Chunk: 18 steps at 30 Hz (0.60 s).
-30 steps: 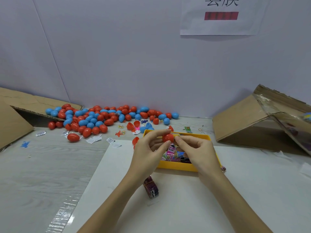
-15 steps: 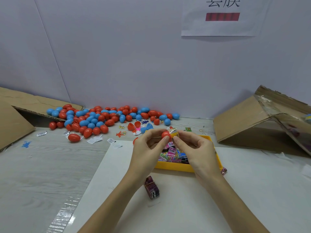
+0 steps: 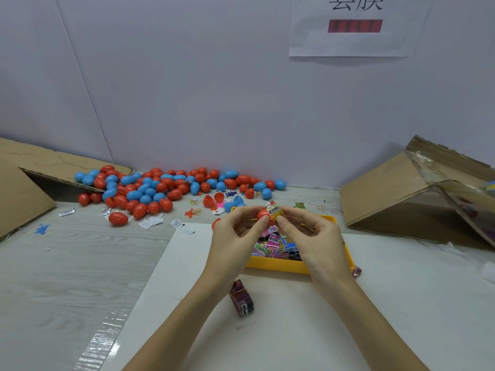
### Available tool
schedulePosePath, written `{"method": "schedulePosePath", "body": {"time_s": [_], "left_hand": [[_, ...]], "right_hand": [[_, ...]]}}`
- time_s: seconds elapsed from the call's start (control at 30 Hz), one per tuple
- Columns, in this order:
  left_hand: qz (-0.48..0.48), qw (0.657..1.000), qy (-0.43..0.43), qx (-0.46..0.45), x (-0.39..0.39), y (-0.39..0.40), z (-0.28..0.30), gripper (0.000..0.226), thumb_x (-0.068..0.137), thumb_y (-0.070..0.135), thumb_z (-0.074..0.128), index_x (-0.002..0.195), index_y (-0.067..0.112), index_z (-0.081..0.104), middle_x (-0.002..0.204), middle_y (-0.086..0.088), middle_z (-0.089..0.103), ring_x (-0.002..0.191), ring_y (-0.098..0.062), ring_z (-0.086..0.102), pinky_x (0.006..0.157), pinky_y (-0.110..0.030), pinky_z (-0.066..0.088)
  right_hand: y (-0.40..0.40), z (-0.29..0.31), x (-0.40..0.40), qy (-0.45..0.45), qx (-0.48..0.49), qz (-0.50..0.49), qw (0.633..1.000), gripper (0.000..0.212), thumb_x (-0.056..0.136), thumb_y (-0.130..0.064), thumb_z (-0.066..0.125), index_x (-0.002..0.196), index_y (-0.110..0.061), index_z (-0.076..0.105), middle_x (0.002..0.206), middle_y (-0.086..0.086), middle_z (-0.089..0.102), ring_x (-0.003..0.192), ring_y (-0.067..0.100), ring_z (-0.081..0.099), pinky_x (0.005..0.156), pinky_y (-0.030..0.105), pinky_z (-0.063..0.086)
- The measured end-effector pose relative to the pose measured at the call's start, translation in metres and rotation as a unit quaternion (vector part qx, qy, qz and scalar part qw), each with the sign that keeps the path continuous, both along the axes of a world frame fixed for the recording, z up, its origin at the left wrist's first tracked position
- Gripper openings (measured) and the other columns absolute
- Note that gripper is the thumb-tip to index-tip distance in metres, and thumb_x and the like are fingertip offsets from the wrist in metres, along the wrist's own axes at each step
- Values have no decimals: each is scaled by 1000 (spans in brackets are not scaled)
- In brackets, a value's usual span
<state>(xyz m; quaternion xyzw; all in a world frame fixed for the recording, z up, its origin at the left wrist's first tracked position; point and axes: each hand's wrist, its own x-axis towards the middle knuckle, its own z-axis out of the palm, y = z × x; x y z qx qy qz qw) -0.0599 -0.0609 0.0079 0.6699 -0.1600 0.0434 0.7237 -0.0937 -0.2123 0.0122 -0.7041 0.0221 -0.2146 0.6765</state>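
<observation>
The red egg shell is smooth, glossy plastic, rounded, with only part of it showing between the fingertips; whether it is a half or a whole egg cannot be told. Touching its right side is a smaller yellow packet, a flat printed wrapper with a white barcode patch facing up, tilted on one corner.

The left hand grips the shell in a narrow pinch, with the forefinger curved over the top and the thumb pressing from below. The right hand pinches the packet's lower edge between thumb and forefinger, and its other fingers are loosely curled behind.

Shell and packet sit at the fingertips where the two hands meet, held in the air over the far part of the yellow tray.

The hands work over a white sheet on the grey table. A tipped cardboard box lies to the right and another cardboard box to the left. A pile of red and blue eggs is spread along the wall. The tray holds many coloured packets, and just in front of it, near the left wrist, lies a small banded bundle of packets.
</observation>
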Motion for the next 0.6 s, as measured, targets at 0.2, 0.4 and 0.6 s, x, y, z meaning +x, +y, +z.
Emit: {"method": "schedulePosePath", "body": {"time_s": [0.2,0.4,0.6], "left_hand": [[-12,999,-44,-10,-1,3,-1,31,92,14,73,123,20,72,106,10,77,101,-7,73,79,-15,55],[27,974,-198,109,4,5,-5,49,90,12,76,136,21,64,116,4,68,102,-17,70,89,-26,57],[69,922,-325,200,7,6,-5,58,92,15,74,146,14,54,117,9,60,107,-11,61,94,-18,49]], "right_hand": [[0,0,-1,22,-11,7,1000,28,85,-27,81,112,-32,75,103,-14,78,98,6,74,82,22,60],[0,5,-2,99,236,132,958,32,88,-14,75,120,-8,71,108,10,78,102,21,75,85,28,61],[-1,13,-4,162,354,215,896,19,90,-17,74,104,-7,80,105,12,76,93,21,75,81,30,61]]}}
